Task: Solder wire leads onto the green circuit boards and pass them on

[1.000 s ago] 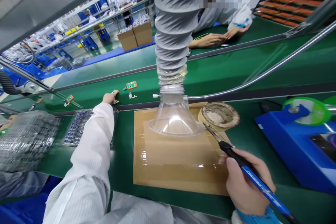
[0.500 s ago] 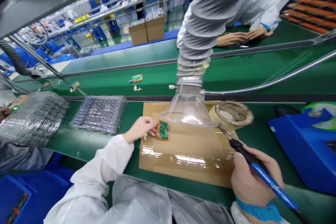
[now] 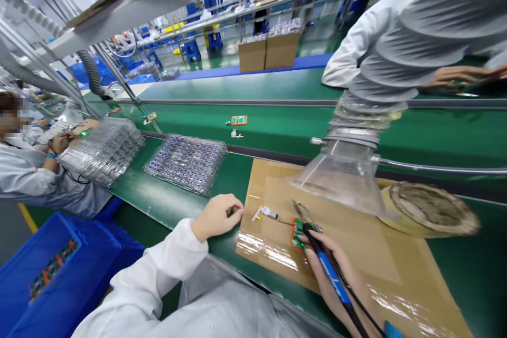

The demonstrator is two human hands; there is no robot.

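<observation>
My right hand (image 3: 336, 269) is closed round a blue and black soldering iron (image 3: 330, 274), and its fingertips touch the green board with an orange edge (image 3: 296, 233). That board lies on the brown cardboard sheet (image 3: 356, 253), joined by a thin wire to a small white and grey part (image 3: 269, 213) on its left. My left hand (image 3: 219, 215) rests at the cardboard's left edge with curled fingers; I cannot make out anything in them. A clear fume hood (image 3: 340, 174) hangs just behind the board.
A round tub (image 3: 431, 208) stands at the right. Left are a clear tray of small parts (image 3: 186, 162), stacked clear trays (image 3: 105, 150) and a person's hands (image 3: 61, 142). Another board (image 3: 239, 120) lies on the green belt (image 3: 277, 127). A blue bin (image 3: 95, 253) holds boards.
The view has swung left. The board has left my left hand and now lies on the cardboard under my right hand. The soldering iron has moved left over it.
</observation>
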